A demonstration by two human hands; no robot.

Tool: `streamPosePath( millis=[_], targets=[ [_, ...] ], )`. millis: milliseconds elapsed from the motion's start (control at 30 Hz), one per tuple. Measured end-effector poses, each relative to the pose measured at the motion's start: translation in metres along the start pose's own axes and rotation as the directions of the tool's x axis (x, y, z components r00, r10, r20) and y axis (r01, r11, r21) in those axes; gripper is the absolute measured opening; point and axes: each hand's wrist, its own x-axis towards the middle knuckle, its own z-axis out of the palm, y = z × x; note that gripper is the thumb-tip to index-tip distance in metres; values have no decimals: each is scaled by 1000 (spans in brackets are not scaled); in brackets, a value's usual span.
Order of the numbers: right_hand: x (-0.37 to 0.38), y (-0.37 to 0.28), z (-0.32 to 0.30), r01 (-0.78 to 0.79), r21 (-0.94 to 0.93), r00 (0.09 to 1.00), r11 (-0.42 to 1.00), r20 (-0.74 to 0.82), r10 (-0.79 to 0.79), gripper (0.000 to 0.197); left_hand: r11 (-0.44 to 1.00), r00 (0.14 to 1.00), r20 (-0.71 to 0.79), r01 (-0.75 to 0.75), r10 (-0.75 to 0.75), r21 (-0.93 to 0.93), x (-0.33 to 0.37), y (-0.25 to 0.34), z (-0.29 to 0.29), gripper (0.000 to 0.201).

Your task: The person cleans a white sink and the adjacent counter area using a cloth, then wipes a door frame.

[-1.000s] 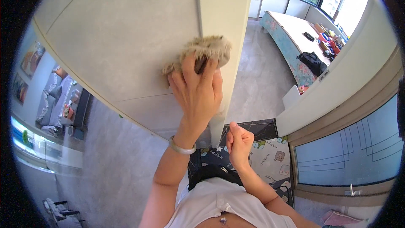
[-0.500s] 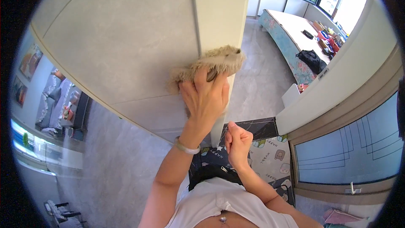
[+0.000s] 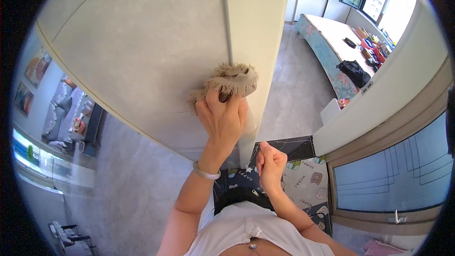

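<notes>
My left hand [image 3: 220, 121] grips a beige cloth [image 3: 234, 79] with a shaggy, fringed edge. The fingers are bunched into it and press it to the place where the grey wall panel [image 3: 156, 57] meets the cream door frame [image 3: 251, 23]. Part of the cloth curls up above my fingertips, and another part sticks out to the left of my knuckles. A pale bangle circles my left wrist. Lower down and to the right, my right hand [image 3: 271, 168] is held in a loose fist in front of my body, with nothing visible in it.
Beyond the doorway stands a bed [image 3: 327, 38] with a black bag [image 3: 354, 72] and several small items on it. A brown-framed glass door [image 3: 391, 166] is on the right. A patterned mat [image 3: 303, 182] lies below me. At far left is a sofa [image 3: 59, 109].
My left hand has drawn the cloth left and slightly down, away from the frame's outer edge, and the cloth has curled up more. My right fist has hardly moved.
</notes>
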Motion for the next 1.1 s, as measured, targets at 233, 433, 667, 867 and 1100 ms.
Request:
streamPosePath(
  millis=[233, 433, 667, 867, 1100],
  targets=[
    [3, 0, 0, 12, 10, 1000, 1000, 21, -12, 49, 1000, 999, -45, 14, -14, 9, 21, 3, -3, 25],
    [2, 1, 1, -6, 7, 1000, 1000, 12, 6, 49, 999, 998, -39, 43, -43, -4, 33, 6, -9, 22],
    [0, 1, -1, 25, -11, 1000, 1000, 20, -25, 47, 1000, 1000, 20, 14, -13, -19, -13, -1, 4, 18],
    [-2, -1, 3, -4, 11, 1000, 1000, 2, 3, 47, 999, 998, -63, -25, 22, -36, 44, -8, -3, 20],
    [-7, 2, 16, 10, -33, 997, 999, 74, -8, 48, 993, 992, 47, -117, 117, 0, -34, -32, 9, 8]
  ],
)
